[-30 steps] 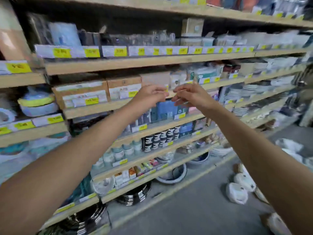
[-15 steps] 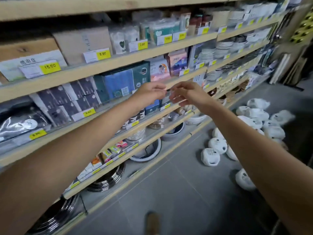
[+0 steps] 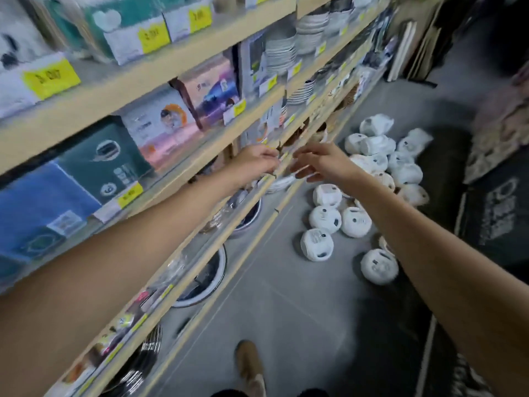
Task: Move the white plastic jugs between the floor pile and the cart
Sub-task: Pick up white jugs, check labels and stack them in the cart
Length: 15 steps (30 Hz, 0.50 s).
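Several white plastic jugs lie in a pile on the grey floor at the right, most wrapped in clear film with labels. Both arms are stretched out at shelf height, well above and left of the pile. My left hand has loosely curled fingers and my right hand has its fingers partly spread. The fingertips are close together; motion blur hides whether anything small sits between them. No cart is plainly visible.
Wooden shelves with boxed goods, stacked plates and yellow price tags run along the left. Pans and bowls sit on the lowest shelf. Dark mats or boxes stand at the right. My shoe is on the floor below.
The view has swung down and right, bringing more of the jug pile and floor into sight. Both hands stay held out together, and the right hand's fingers have spread a little.
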Available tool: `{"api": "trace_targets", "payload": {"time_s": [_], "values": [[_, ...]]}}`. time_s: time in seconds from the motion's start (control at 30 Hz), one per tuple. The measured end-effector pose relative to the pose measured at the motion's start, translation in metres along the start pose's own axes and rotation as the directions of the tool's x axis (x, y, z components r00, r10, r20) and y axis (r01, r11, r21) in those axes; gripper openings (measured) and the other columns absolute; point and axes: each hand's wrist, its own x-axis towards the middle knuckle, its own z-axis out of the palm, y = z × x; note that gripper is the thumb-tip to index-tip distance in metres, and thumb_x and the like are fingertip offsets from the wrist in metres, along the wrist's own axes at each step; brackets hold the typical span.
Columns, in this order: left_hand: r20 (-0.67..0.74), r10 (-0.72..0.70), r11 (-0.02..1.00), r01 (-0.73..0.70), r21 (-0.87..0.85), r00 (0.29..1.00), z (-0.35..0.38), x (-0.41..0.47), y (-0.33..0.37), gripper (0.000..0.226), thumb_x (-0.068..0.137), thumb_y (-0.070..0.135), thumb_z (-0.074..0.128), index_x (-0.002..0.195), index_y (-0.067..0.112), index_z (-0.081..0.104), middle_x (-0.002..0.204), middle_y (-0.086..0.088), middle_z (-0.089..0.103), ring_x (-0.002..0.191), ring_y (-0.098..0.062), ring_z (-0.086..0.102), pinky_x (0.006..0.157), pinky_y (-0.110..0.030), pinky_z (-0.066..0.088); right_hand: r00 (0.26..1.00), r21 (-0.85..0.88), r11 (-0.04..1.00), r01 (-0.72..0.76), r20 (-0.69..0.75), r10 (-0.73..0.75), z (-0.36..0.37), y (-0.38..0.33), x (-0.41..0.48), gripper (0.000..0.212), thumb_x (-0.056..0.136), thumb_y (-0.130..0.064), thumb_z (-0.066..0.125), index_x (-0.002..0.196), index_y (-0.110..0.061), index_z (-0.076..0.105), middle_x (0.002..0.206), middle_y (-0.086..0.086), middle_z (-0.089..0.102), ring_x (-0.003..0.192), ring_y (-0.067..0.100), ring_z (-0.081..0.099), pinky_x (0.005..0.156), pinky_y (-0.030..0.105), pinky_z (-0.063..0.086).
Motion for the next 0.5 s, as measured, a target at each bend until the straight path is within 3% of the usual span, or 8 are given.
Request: {"api": "trace_targets", "payload": {"time_s": [0.2, 0.4, 0.5], "values": [[0.172, -0.049, 0.998, 0.04, 0.054, 0.984, 0.053, 0.099, 0.009, 0.037, 0.096, 0.013, 0.053, 0.132, 0.006, 0.052, 0.124, -0.007, 0.061, 0.094, -0.011, 0.054, 0.055, -0.006, 0.041, 0.988, 0.075, 0.99, -0.116, -0.097, 0.123, -0.057, 0.053, 0.047, 0.014, 0.099, -0.012, 0.046, 0.092, -0.015, 0.058, 0.086, 0.005, 0.068, 0.076, 0.019, 0.065, 0.072, 0.032, 0.046], [0.318, -0.058, 0.995, 0.027, 0.099, 0.946, 0.118, 0.187, 0.022, 0.041, 0.095, 0.012, 0.053, 0.135, 0.007, 0.049, 0.131, -0.006, 0.057, 0.103, -0.008, 0.052, 0.059, 0.0, 0.037, 0.965, 0.162, 0.965, -0.207, -0.131, 0.229, -0.123, 0.114, 0.097, 0.014, 0.1, -0.011, 0.045, 0.105, -0.009, 0.057, 0.089, 0.007, 0.068, 0.071, 0.016, 0.062, 0.061, 0.021, 0.046], [0.351, -0.102, 0.99, 0.06, 0.128, 0.931, 0.153, 0.237, 0.023, 0.041, 0.094, 0.01, 0.052, 0.135, 0.01, 0.049, 0.131, -0.006, 0.058, 0.104, -0.007, 0.052, 0.07, -0.01, 0.04, 0.956, 0.189, 0.951, -0.243, -0.121, 0.268, -0.157, 0.145, 0.128, 0.013, 0.099, -0.01, 0.045, 0.102, -0.011, 0.057, 0.091, 0.008, 0.067, 0.073, 0.016, 0.062, 0.062, 0.023, 0.044]]}}
